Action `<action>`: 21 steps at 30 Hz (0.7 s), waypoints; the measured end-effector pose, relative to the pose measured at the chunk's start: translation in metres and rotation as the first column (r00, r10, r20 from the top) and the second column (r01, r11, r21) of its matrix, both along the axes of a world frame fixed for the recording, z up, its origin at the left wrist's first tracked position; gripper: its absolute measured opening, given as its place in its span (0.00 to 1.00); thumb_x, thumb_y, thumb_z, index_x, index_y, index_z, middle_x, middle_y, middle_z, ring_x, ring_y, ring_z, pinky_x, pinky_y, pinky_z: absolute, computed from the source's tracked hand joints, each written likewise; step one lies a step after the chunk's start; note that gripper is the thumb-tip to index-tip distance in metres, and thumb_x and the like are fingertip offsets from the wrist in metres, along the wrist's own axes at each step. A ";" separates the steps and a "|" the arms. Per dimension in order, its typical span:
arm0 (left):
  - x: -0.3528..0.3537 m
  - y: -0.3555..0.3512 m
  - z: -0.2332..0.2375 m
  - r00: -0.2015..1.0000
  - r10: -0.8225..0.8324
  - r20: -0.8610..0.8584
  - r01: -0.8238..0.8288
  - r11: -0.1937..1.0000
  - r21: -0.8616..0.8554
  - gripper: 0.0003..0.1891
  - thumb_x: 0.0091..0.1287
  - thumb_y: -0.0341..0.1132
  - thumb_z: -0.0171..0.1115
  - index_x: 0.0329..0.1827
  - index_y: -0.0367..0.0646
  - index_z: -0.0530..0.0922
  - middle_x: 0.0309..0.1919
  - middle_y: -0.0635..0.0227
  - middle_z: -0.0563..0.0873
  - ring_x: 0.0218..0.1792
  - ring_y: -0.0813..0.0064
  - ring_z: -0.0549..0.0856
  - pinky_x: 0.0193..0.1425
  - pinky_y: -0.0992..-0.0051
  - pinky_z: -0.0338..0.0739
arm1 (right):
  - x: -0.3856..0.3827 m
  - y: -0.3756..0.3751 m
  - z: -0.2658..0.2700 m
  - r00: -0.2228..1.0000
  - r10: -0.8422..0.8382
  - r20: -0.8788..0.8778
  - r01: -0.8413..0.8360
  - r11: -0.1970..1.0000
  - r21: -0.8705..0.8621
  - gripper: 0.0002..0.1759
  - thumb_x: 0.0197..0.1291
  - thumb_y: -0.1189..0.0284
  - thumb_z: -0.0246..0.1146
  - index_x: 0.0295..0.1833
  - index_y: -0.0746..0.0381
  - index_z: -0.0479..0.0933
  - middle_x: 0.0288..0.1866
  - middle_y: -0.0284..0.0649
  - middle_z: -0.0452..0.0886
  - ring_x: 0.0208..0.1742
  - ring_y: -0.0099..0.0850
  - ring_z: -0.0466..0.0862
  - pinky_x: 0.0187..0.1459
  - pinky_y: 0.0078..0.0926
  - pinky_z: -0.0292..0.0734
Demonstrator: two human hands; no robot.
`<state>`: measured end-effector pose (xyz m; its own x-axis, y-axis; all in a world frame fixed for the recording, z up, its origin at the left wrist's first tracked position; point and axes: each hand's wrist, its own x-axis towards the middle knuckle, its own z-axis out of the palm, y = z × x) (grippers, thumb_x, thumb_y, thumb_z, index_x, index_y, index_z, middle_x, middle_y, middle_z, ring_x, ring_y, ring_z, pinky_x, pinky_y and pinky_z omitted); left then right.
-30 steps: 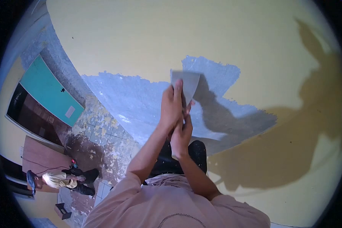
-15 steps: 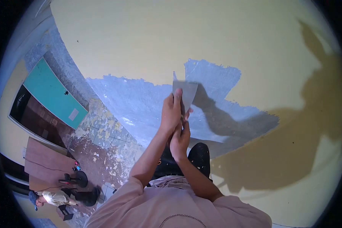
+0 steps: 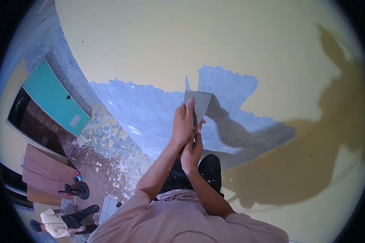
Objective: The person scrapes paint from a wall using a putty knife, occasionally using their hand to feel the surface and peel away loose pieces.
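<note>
Both my hands grip a scraper with a broad, flat metal blade [image 3: 200, 104] that widens toward its far edge. My left hand [image 3: 184, 122] is higher, its thumb laid along the blade. Just below it, my right hand [image 3: 192, 155] closes round the lower part of the tool; the handle is mostly hidden by the fingers. The blade lies against the wall at the border between yellow paint [image 3: 158, 44] and a bare grey patch [image 3: 150, 103]. A narrow yellow strip runs up from the blade's edge between two scraped areas.
Paint flakes [image 3: 109, 139] litter the tiled floor at left. Beyond are a green door [image 3: 54, 97], a brown board [image 3: 46, 168] and a black pedestal fan [image 3: 82, 190]. Another person [image 3: 63, 220] is at lower left. My shadow falls across the wall at right.
The blade has come slightly down toward me, showing more of the yellow strip and grey sliver above it. The other person has shifted position, with legs now stretched out to the right.
</note>
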<state>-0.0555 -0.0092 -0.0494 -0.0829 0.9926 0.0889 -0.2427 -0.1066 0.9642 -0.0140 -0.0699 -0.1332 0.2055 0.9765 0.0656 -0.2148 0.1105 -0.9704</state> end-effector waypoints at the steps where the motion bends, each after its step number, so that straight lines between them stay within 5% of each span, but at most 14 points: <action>1: 0.000 0.001 0.006 1.000 -0.002 0.005 0.002 1.000 -0.009 0.25 0.75 0.50 0.43 0.40 0.30 0.70 0.17 0.61 0.77 0.10 0.78 0.71 0.15 0.79 0.65 | -0.005 -0.006 0.031 0.994 -0.093 0.055 0.088 0.992 0.093 0.17 0.73 0.63 0.47 0.48 0.68 0.69 0.30 0.40 0.76 0.29 0.24 0.76 0.31 0.24 0.71; 3: -0.005 -0.004 0.016 0.994 -0.067 0.084 0.067 0.998 0.002 0.24 0.75 0.50 0.43 0.39 0.31 0.70 0.17 0.60 0.77 0.10 0.79 0.71 0.15 0.79 0.66 | -0.011 -0.004 0.030 0.993 -0.121 0.002 0.120 0.984 0.133 0.16 0.73 0.63 0.48 0.47 0.68 0.69 0.25 0.36 0.73 0.23 0.20 0.73 0.26 0.21 0.68; 5: -0.003 -0.006 0.011 0.996 -0.027 0.089 0.028 1.000 -0.012 0.24 0.75 0.49 0.43 0.38 0.32 0.70 0.17 0.60 0.78 0.10 0.79 0.71 0.15 0.79 0.65 | 0.000 -0.010 0.038 0.997 0.053 -0.054 -0.056 0.996 -0.073 0.18 0.73 0.66 0.47 0.59 0.69 0.66 0.42 0.39 0.78 0.38 0.19 0.75 0.38 0.17 0.72; 6: -0.001 -0.007 0.007 0.998 -0.025 0.060 0.027 0.999 -0.022 0.24 0.75 0.50 0.43 0.38 0.32 0.70 0.17 0.61 0.77 0.11 0.79 0.72 0.15 0.79 0.65 | 0.000 -0.008 0.023 1.000 -0.003 -0.010 0.003 1.000 0.013 0.19 0.74 0.66 0.47 0.59 0.69 0.66 0.45 0.41 0.78 0.42 0.21 0.76 0.43 0.20 0.73; 11: 0.017 -0.013 -0.070 0.999 -0.017 0.029 0.021 0.991 -0.132 0.25 0.75 0.50 0.43 0.36 0.32 0.71 0.15 0.63 0.77 0.12 0.77 0.77 0.14 0.79 0.67 | 0.020 -0.018 -0.038 1.000 -0.030 0.000 0.030 0.999 0.026 0.18 0.74 0.67 0.46 0.58 0.70 0.66 0.47 0.43 0.78 0.45 0.22 0.78 0.46 0.20 0.73; 14: 0.023 -0.002 -0.048 0.997 0.076 -0.007 -0.076 0.995 -0.067 0.24 0.75 0.50 0.44 0.35 0.33 0.71 0.14 0.63 0.75 0.11 0.78 0.73 0.14 0.79 0.66 | 0.026 -0.016 -0.034 0.996 0.009 -0.088 -0.005 0.999 0.047 0.16 0.73 0.69 0.45 0.54 0.71 0.67 0.47 0.44 0.77 0.45 0.22 0.79 0.45 0.19 0.74; 16: 0.019 0.002 -0.013 0.984 0.158 -0.080 -0.159 0.987 -0.003 0.23 0.75 0.49 0.44 0.36 0.34 0.70 0.14 0.64 0.74 0.10 0.79 0.70 0.14 0.79 0.65 | 0.028 -0.001 0.019 0.996 0.042 0.077 -0.042 0.999 0.007 0.18 0.73 0.68 0.46 0.58 0.71 0.66 0.47 0.46 0.78 0.45 0.27 0.79 0.46 0.24 0.74; 18: 0.009 0.003 0.027 0.992 0.025 0.122 -0.032 0.998 0.054 0.22 0.75 0.49 0.45 0.35 0.34 0.70 0.15 0.64 0.75 0.10 0.78 0.70 0.14 0.79 0.65 | 0.025 0.009 0.031 0.983 0.084 0.161 -0.083 0.996 -0.015 0.19 0.72 0.68 0.47 0.59 0.71 0.65 0.48 0.47 0.78 0.46 0.30 0.79 0.47 0.26 0.74; 21: 0.009 0.004 -0.001 0.990 0.073 0.117 -0.078 0.996 0.036 0.23 0.75 0.50 0.45 0.35 0.35 0.70 0.15 0.63 0.77 0.10 0.78 0.70 0.14 0.78 0.65 | 0.021 0.012 -0.003 0.989 0.057 0.135 -0.066 0.996 0.064 0.21 0.72 0.65 0.48 0.61 0.70 0.65 0.47 0.47 0.78 0.44 0.29 0.78 0.46 0.25 0.73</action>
<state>-0.0468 -0.0050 -0.0505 -0.1696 0.9789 0.1141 -0.3419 -0.1670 0.9248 0.0074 -0.0583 -0.1358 0.1301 0.9793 0.1551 -0.0932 0.1678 -0.9814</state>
